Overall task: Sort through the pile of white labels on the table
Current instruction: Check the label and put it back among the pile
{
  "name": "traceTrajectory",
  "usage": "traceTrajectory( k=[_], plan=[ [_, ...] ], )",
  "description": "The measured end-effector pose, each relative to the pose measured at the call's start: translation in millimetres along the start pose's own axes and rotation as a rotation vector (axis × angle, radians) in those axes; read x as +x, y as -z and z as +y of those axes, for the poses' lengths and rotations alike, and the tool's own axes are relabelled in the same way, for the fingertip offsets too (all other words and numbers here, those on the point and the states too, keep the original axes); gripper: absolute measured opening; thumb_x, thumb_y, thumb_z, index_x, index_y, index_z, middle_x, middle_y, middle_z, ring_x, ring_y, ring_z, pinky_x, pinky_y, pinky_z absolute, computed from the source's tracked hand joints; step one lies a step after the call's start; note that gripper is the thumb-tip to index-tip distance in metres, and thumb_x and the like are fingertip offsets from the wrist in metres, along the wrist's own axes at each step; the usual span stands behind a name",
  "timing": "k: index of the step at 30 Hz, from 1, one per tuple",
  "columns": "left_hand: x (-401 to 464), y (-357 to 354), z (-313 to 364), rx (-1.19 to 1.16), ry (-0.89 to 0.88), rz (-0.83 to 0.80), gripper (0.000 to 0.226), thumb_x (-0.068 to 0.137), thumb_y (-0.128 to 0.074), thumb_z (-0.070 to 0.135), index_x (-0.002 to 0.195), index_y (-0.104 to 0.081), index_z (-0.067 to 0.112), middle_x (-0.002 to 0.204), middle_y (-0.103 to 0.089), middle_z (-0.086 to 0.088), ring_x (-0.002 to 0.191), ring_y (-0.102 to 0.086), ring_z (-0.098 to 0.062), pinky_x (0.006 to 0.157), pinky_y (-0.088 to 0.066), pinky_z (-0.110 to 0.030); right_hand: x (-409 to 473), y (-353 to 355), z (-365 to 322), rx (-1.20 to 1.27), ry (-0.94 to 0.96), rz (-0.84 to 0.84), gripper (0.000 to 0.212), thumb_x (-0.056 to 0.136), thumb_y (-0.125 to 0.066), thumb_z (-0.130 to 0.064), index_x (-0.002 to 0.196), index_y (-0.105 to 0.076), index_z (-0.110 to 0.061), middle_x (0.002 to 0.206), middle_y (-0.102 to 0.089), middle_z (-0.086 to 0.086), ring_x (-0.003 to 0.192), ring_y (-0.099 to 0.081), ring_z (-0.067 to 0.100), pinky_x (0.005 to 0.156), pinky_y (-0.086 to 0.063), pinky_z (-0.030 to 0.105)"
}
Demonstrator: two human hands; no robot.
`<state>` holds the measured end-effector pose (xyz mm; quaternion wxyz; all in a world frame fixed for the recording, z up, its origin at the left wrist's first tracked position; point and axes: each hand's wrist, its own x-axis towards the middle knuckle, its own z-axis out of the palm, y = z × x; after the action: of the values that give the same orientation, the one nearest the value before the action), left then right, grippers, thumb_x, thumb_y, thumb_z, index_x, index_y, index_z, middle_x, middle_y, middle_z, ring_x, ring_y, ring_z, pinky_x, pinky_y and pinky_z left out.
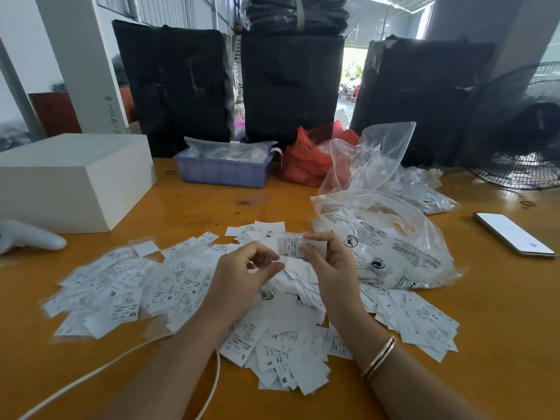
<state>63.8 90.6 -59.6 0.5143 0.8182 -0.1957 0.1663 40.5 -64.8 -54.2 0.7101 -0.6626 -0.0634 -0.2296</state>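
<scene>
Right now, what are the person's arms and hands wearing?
Both forearms are bare, with no sleeves or gloves in view. The right wrist carries thin gold-coloured bangles. The left hand and right hand show no rings that I can make out.

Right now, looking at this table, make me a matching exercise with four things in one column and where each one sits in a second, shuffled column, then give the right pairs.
Things:
1. smartphone
2. white box
3. blue plastic crate
4. label marked S

Places:
A. far side of the table, left of the red plastic bag
B. pinched in the right hand
C. right edge of the table, screen up
D. left side of the table, behind the pile of labels

Pairs: 1-C, 2-D, 3-A, 4-B
</scene>
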Motion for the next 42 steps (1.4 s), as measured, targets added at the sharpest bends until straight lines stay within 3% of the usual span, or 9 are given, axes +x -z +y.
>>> traceTrajectory(
  k=[5,13,22,25,28,31,35,38,42],
  plan=[
    [-1.3,0.4,-0.4,-0.006,-0.011,-0.006,0.013,0.077,-0.075,0.029,0.080,-0.063,0.035,0.072,-0.065,0.015,0.078,-0.059,0.002,0.074,-0.044,-0.007,3.1,2.7,-1.2,0.156,-0.050,0.054,0.030,0.088,-0.062,-0.006,0.076,-0.068,-0.033,0.080,-0.070,-0.002,0.080,-0.067,0.013,0.070,-0.055,0.022],
    [-1.0,1.2,0.4,-0.007,-0.010,0.013,0.014,0.077,-0.074,0.031,0.081,-0.061,0.035,0.076,-0.063,0.023,0.078,-0.058,0.002,0.072,-0.044,-0.007,0.4,0.5,1.1,0.115,-0.042,-0.028,0.022,0.087,-0.062,-0.003,0.083,-0.068,-0.024,0.079,-0.069,-0.004,0.077,-0.066,0.010,0.068,-0.054,0.021],
    [-1.4,-0.6,-0.5,0.019,-0.036,0.015,0.018,0.077,-0.075,0.027,0.079,-0.060,0.036,0.072,-0.063,0.013,0.078,-0.058,0.001,0.072,-0.045,-0.008,0.1,0.0,1.1,0.134,-0.046,-0.040,0.018,0.088,-0.062,-0.002,0.086,-0.066,-0.020,0.077,-0.069,-0.005,0.075,-0.066,0.009,0.066,-0.053,0.019],
    [-0.7,0.5,0.3,-0.025,-0.007,0.030,0.015,0.076,-0.075,0.031,0.079,-0.060,0.035,0.073,-0.064,0.015,0.073,-0.058,0.001,0.066,-0.046,-0.011,-0.6,-0.4,1.1,0.064,-0.025,-0.053,0.020,0.087,-0.062,-0.001,0.085,-0.065,-0.021,0.077,-0.068,-0.013,0.072,-0.063,0.003,0.064,-0.051,0.016],
    [0.8,1.2,1.2,-0.042,0.000,0.041,0.021,0.070,-0.067,0.049,0.079,-0.063,0.030,0.073,-0.065,0.014,0.070,-0.056,0.002,0.061,-0.044,-0.010,-1.4,0.9,2.5,0.010,-0.024,-0.078,0.026,0.087,-0.063,-0.003,0.082,-0.065,-0.029,0.072,-0.063,-0.014,0.066,-0.054,0.016,0.059,-0.047,0.024],
    [1.4,1.3,0.3,-0.056,0.014,0.025,0.022,0.071,-0.066,0.047,0.080,-0.066,0.027,0.076,-0.067,0.012,0.072,-0.058,0.001,0.061,-0.044,-0.009,-1.8,1.1,3.3,-0.075,-0.011,-0.111,0.031,0.088,-0.063,-0.006,0.080,-0.065,-0.036,0.066,-0.056,-0.014,0.060,-0.044,0.018,0.055,-0.039,0.029],
    [0.8,0.8,0.6,-0.076,0.013,0.014,0.012,0.074,-0.066,0.042,0.080,-0.066,0.031,0.076,-0.068,0.015,0.075,-0.060,0.001,0.064,-0.046,-0.009,-2.0,-0.3,1.3,-0.014,-0.036,-0.158,0.019,0.088,-0.063,-0.005,0.095,-0.063,-0.023,0.091,-0.066,0.008,0.070,-0.066,0.010,0.062,-0.053,0.021],
    [1.5,2.2,1.3,-0.088,0.029,0.027,0.012,0.075,-0.064,0.042,0.079,-0.066,0.031,0.072,-0.067,0.019,0.070,-0.060,0.002,0.062,-0.046,-0.010,-2.3,-0.3,1.1,0.027,-0.127,-0.169,0.026,0.085,-0.067,-0.005,0.101,-0.063,-0.024,0.087,-0.071,0.002,0.073,-0.069,0.013,0.066,-0.054,0.021],
    [3.0,2.3,-0.5,-0.108,0.057,0.007,0.007,0.079,-0.065,0.038,0.080,-0.068,0.032,0.071,-0.069,0.020,0.068,-0.061,0.004,0.059,-0.046,-0.008,1.9,4.6,-3.2,0.221,-0.228,-0.016,0.010,0.083,-0.068,-0.006,0.084,-0.070,-0.015,0.077,-0.072,0.002,0.070,-0.068,0.015,0.063,-0.053,0.018]
  ],
)
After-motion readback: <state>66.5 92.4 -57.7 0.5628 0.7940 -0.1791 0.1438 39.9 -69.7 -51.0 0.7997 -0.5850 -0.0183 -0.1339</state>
